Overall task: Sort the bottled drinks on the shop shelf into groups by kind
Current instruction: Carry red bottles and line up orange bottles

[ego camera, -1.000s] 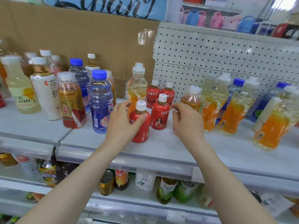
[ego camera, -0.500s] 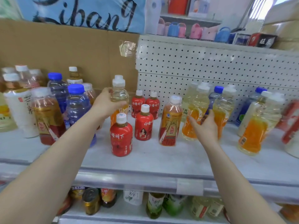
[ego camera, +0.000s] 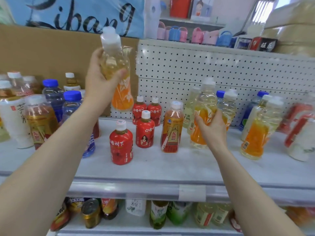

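One raised bottle point(ego camera: 121, 92), pale yellow, white-capped and orange-labelled, sits in curled fingers of the left hand point(ego camera: 100, 79). Fingers of the right hand point(ego camera: 213, 128) clasp a twin bottle point(ego camera: 204, 99) on the shelf point(ego camera: 170, 167).

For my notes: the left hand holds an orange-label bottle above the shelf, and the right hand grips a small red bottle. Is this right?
No. The head view shows the right hand gripping a second orange-label bottle, not a red one. The rest is correct.

Grey shelf point(ego camera: 170, 169) carries bottled drinks point(ego camera: 145, 129)
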`<state>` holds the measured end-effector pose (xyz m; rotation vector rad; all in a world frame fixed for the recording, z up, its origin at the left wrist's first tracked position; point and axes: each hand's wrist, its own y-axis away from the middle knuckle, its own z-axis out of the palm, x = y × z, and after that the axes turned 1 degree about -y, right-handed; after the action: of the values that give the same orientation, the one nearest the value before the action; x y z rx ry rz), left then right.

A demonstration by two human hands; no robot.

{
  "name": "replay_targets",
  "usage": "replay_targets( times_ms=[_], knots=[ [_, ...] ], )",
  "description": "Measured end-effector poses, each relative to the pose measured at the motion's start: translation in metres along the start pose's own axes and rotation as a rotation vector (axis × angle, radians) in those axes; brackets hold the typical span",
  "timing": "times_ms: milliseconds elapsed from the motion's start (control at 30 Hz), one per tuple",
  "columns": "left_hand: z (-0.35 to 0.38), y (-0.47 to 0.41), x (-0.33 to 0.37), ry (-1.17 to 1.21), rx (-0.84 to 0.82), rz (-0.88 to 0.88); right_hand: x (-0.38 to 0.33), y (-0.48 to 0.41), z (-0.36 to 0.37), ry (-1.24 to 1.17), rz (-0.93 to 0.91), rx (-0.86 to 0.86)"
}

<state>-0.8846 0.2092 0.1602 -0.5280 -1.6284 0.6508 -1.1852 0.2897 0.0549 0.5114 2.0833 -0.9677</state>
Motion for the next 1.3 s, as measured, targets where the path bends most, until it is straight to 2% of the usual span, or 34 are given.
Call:
replay_targets(
  times_ms=[167, 400, 533, 700, 900, 1133, 1300],
  knots=[
    [0.004, 0.011, 0.042, 0.198, -0.066, 0.06, -0.027, 0.027, -0.04, -0.006, -0.065, 0.051],
    [0.033, 0.066, 0.056, 0.449, -0.367, -0.108, -0.035, 0.094, -0.093, 0.017, -0.023, 0.103],
    [0.062, 0.113, 0.06, 0.463, -0.508, -0.166, -0.012, 0.128, -0.12, 0.095, 0.064, 0.122],
    [0.113, 0.157, 0.065, 0.438, -0.607, -0.191, 0.023, 0.152, -0.169, 0.137, 0.157, 0.176],
    [0.195, 0.197, 0.096, 0.475, -0.674, -0.224, 0.076, 0.146, -0.245, 0.167, 0.195, 0.23],
    [0.299, 0.23, 0.137, 0.465, -0.604, -0.237, 0.139, 0.103, -0.333, 0.167, 0.158, 0.207],
    [0.346, 0.235, 0.149, 0.388, -0.551, -0.227, 0.166, 0.059, -0.354, 0.093, 0.14, 0.18]
  ],
)
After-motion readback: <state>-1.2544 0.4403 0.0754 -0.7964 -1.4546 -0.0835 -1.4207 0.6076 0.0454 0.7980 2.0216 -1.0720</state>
